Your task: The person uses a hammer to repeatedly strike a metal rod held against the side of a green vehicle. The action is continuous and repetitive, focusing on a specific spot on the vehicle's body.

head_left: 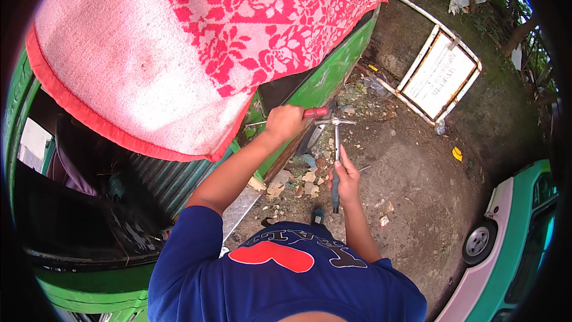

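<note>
My left hand (285, 122) is closed around a screwdriver, its red handle (316, 112) sticking out to the right of the fist. The thin metal shaft (256, 123) points left, toward the green vehicle panel (262, 113); I cannot tell whether the tip touches it. In my right hand (347, 180) is a metal hammer (337, 138), gripped on its dark handle. The hammer's head is up, close to the end of the red screwdriver handle, and any contact is unclear. A red and white flowered towel (256, 30) drapes over the panel's upper part.
Broken paint or filler flakes (310, 182) litter the ground below the panel. A rusty white framed sign (435, 74) lies at the far right. A green and pink vehicle (506, 232) stands at the right edge. Dark ribbed flooring (170, 179) shows inside the green vehicle at left.
</note>
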The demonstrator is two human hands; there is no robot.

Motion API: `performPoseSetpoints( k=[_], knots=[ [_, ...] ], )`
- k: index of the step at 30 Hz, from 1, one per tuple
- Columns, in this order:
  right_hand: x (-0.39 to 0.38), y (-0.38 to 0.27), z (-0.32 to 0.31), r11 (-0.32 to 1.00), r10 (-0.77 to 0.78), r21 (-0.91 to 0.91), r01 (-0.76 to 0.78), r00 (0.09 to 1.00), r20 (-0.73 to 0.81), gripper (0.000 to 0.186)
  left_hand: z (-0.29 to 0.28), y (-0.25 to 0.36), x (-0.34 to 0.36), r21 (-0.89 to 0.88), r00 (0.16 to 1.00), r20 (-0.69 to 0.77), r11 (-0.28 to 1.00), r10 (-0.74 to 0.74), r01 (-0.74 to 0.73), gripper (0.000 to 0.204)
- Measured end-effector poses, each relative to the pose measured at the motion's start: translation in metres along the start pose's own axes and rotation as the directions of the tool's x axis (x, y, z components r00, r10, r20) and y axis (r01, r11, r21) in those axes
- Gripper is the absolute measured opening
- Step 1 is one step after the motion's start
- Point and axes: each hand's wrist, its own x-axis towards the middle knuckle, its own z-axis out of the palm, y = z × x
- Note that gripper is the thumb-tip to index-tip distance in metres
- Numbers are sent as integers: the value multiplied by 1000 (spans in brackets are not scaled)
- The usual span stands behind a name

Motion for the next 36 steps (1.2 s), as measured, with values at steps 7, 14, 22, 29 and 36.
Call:
performPoseSetpoints(
  k=[7,14,22,29,36],
  knots=[
    [-8,-8,5,905,-95,401,144,986,-139,57,3,-7,0,-57,996,-86,998,-15,11,28],
    [17,-7,-8,990,-19,142,0,991,129,55,-2,-4,1,-75,990,-124,996,-64,55,28],
    [48,-28,-28,986,48,141,-88,963,265,57,1,-1,1,-8,984,-142,994,-110,110,27],
    [59,-34,-39,955,49,260,-143,940,338,56,11,-2,1,17,982,-139,992,-125,128,26],
    [68,-30,-43,915,96,340,-219,934,344,53,15,-1,4,34,973,-134,980,-188,194,23]
  ],
)
